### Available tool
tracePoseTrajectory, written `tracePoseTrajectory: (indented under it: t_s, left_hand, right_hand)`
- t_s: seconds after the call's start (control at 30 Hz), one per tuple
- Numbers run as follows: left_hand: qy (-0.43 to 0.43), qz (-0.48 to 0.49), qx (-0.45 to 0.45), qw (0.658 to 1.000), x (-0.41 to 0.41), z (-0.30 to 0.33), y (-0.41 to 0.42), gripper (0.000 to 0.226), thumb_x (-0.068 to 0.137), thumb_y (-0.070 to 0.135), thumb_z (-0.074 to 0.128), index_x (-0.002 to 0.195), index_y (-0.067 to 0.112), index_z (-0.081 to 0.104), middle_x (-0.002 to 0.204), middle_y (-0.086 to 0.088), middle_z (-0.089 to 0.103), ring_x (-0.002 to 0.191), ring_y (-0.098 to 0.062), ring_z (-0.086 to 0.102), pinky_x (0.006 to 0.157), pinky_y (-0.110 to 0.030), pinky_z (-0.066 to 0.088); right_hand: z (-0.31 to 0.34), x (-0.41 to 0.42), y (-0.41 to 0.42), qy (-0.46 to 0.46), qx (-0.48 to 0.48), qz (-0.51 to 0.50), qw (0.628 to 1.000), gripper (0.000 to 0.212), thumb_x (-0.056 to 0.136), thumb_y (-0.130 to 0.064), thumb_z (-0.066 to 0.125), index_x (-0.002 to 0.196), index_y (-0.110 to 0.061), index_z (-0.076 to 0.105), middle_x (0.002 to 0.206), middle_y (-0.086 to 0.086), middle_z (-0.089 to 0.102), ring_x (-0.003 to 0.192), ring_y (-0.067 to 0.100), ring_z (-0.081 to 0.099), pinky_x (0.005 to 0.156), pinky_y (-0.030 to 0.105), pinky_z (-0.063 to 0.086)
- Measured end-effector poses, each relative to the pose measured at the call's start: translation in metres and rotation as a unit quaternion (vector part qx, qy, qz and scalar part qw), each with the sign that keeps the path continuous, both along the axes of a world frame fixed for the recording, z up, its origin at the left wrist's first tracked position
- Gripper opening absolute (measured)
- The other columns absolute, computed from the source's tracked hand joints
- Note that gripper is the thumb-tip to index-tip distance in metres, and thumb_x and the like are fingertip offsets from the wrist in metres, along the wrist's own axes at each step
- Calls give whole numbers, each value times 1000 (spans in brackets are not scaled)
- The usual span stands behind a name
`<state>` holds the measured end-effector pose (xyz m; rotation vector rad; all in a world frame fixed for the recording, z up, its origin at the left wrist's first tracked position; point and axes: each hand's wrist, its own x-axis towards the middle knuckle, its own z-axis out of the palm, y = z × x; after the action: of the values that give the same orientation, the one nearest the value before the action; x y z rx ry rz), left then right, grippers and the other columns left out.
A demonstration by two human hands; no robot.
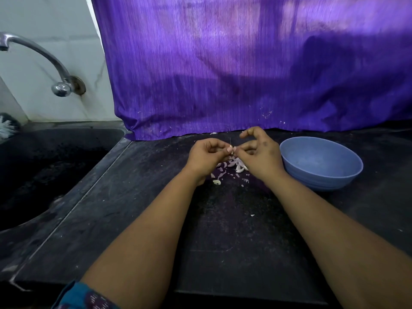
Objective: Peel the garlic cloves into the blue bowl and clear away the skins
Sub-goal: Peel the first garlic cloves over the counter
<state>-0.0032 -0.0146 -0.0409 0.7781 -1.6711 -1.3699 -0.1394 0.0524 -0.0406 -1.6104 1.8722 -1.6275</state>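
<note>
Left hand: the left hand (206, 156) has its fingers curled in, thumb and fingertips pinching one small pale garlic clove (231, 150) held above the counter.
Right hand: the right hand (259, 152) meets it fingertip to fingertip, forefinger and thumb nipping the same clove; the other fingers arch loosely above.
Cloves in hand: one, mostly hidden by the fingers.
Garlic pile: one loose heap of cloves and skins (231, 166) lies on the counter directly below the hands; single pieces too blurred to count.
Stray skins: a few pale scraps (216, 182) lie just nearer the camera than the heap.
Blue bowl: one blue bowl (321, 163), just right of the right hand; no cloves show inside.
Counter: one dark stone counter (156, 208).
Sink: one dark sink (44, 163) at left, with one metal tap (44, 63) above.
Backdrop: one purple cloth (245, 74).
</note>
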Motion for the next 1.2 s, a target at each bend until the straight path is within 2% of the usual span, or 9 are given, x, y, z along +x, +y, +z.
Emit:
tracePoseTrajectory:
  t_s: [0.1, 0.23, 0.4, 0.5, 0.63, 0.77, 0.9, 1.03, 1.2]
  left_hand:
    - [-56, 11, -47, 997, 0, -1, 0, 11, 86, 5, 68, 95, -2, 69, 87, -15, 71, 74, -12, 68, 70, -19, 54]
    - [-87, 22, -81, 993, 0, 0, 1, 8, 87, 6, 68, 94, 4, 71, 89, -13, 73, 81, -17, 70, 74, -22, 57]
    - [-111, 26, -100, 988, -1, 0, 1, 10, 85, 3, 70, 92, 10, 73, 80, -2, 72, 72, -6, 68, 69, -18, 54]
    - [-125, 38, -110, 985, -2, 2, 3, 11, 85, 2, 69, 94, 7, 73, 75, 3, 69, 68, -3, 65, 65, -13, 52]
    - [-131, 55, -123, 982, -2, 5, 5, 12, 85, 5, 70, 96, 7, 74, 76, 4, 70, 69, -2, 65, 63, -11, 51]
    - [-145, 66, -130, 979, -1, 4, 4, 11, 84, 8, 71, 95, 9, 75, 76, 4, 70, 62, 3, 62, 59, -10, 48]
    - [-144, 66, -124, 980, -1, 4, 4, 12, 84, 9, 72, 96, 10, 75, 82, 0, 73, 72, -5, 67, 67, -17, 54]
    - [-104, 52, -87, 989, -1, 3, 4, 11, 84, 8, 72, 95, 6, 74, 85, -7, 74, 78, -13, 70, 74, -23, 57]
    - [-70, 32, -52, 996, 0, 3, 5, 14, 81, 4, 73, 95, 4, 72, 90, -11, 73, 85, -18, 70, 80, -28, 58]
  right_hand:
    - [5, 2, 5, 45, -5, 8, 999, 40, 78, -16, 77, 101, -25, 47, 72, -10, 67, 67, -5, 63, 58, 2, 45]
    - [7, 2, 7, 48, -7, 15, 999, 42, 77, -13, 78, 103, -23, 46, 72, -9, 66, 65, -7, 62, 57, 2, 44]
    - [6, 2, 5, 38, -3, 6, 999, 44, 76, -11, 79, 103, -21, 45, 68, -12, 65, 56, -11, 60, 54, 2, 43]
    - [5, 2, 4, 38, 1, 6, 999, 45, 76, -9, 78, 103, -19, 45, 67, -11, 64, 54, -13, 59, 54, 2, 43]
    - [4, 1, 1, 34, 2, -1, 999, 42, 78, -10, 77, 102, -20, 45, 68, -13, 64, 57, -10, 61, 55, 3, 44]
    - [3, 2, -1, 42, 10, -10, 999, 43, 77, -13, 78, 103, -23, 45, 73, -7, 69, 65, -2, 65, 57, 6, 46]
    - [2, 1, -2, 37, 11, -14, 999, 45, 76, -13, 79, 102, -23, 44, 71, -7, 68, 64, -1, 65, 56, 4, 44]
    - [1, -1, -4, 3, 11, -10, 1000, 51, 75, -15, 81, 103, -21, 40, 72, -9, 69, 67, 1, 66, 60, 9, 46]
    - [-3, -3, -9, -41, 18, -5, 999, 53, 75, -14, 81, 104, -20, 37, 77, -5, 71, 73, 9, 69, 71, 26, 53]
